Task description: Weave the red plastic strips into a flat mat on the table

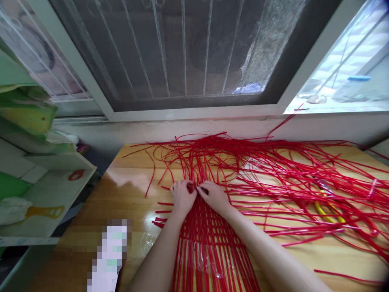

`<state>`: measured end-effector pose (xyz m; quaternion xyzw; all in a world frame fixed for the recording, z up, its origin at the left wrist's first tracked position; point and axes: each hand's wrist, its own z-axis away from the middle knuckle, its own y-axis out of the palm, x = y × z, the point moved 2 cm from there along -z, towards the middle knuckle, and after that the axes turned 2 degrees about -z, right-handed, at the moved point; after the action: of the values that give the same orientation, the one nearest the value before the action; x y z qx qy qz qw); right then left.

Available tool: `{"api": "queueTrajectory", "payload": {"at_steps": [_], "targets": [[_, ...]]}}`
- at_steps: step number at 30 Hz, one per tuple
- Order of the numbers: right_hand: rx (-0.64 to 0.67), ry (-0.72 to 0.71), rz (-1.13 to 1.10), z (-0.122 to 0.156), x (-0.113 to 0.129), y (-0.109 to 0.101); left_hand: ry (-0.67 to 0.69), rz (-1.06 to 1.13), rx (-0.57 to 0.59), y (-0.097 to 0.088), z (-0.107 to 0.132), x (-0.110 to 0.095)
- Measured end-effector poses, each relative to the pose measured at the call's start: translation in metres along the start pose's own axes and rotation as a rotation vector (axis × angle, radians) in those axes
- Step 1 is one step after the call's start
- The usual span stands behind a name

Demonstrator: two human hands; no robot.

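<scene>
Red plastic strips, partly woven into an open lattice (209, 227), lie on the wooden table in front of me. My left hand (184, 196) rests at the lattice's far edge, fingers curled and pinching at a red strip. Close beside it, my right hand (214, 196) pinches at the same spot, its thumb and forefinger nearly meeting the left ones. The fingertips partly hide which strips are held. Beyond both hands the loose strip ends (212, 148) bunch and curl. Clear tape (197, 255) seems to lie across the strips nearer to me.
Long loose red strips (291, 178) spread over the right side of the wooden table (121, 194). Under them lies a yellow-handled tool (323, 213). A pixelated pale object (109, 251) is at front left. An open shelf (60, 194) stands left; a barred window (182, 61) is behind.
</scene>
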<state>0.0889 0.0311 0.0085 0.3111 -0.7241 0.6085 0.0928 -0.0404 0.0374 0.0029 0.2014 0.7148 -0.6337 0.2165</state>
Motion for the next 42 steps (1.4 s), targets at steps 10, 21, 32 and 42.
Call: {"api": "queueTrajectory", "payload": {"at_steps": [10,21,32,42], "targets": [[0.058,0.115,0.022,-0.008,0.0,0.001,0.112,0.178,-0.083,-0.007,0.007,0.003],[0.054,0.045,-0.009,-0.003,-0.005,0.003,0.11,0.219,-0.13,-0.005,0.007,0.003],[0.025,-0.236,-0.06,-0.001,0.01,0.003,-0.054,0.678,-0.272,-0.003,0.007,0.015],[-0.01,-0.095,-0.17,-0.006,-0.004,0.011,0.092,0.122,-0.12,-0.009,0.008,0.01]]}}
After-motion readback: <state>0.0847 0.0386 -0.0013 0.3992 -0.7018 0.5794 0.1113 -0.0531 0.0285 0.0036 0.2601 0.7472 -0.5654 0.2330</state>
